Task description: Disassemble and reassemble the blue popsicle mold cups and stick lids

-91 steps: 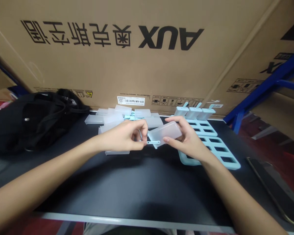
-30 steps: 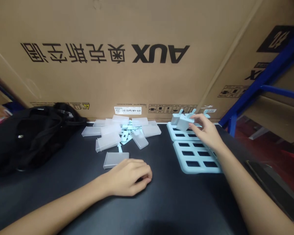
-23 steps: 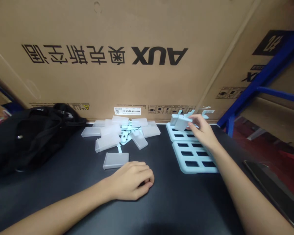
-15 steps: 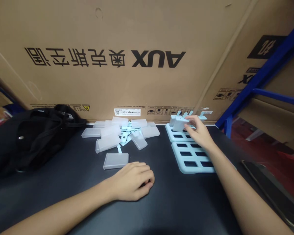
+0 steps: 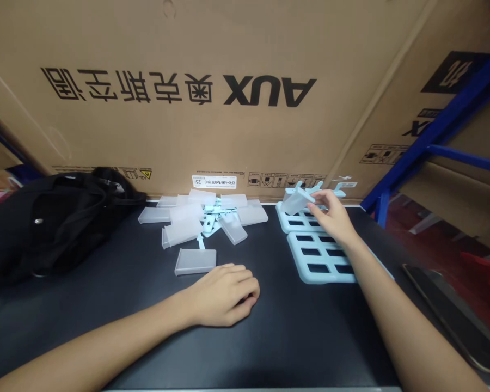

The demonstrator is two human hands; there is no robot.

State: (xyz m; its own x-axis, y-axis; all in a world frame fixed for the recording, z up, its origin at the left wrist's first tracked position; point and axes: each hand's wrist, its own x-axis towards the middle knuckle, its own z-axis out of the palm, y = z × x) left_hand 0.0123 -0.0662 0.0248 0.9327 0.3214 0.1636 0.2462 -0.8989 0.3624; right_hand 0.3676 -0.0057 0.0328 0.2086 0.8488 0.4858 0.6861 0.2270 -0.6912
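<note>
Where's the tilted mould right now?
Right of centre in the head view: the tilted mould is in the right hand, at the left end of the far light-blue rack.

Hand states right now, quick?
Left hand: loosely closed, nothing visible in it.
Right hand: closed, fingers holding a tilted translucent mold.

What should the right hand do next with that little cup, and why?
Maybe turn the frosted cup straighter before lowering it. The right hand holds it leaning over the far blue rack, whose slots have straight edges, so an upright cup would probably fit better.
</note>
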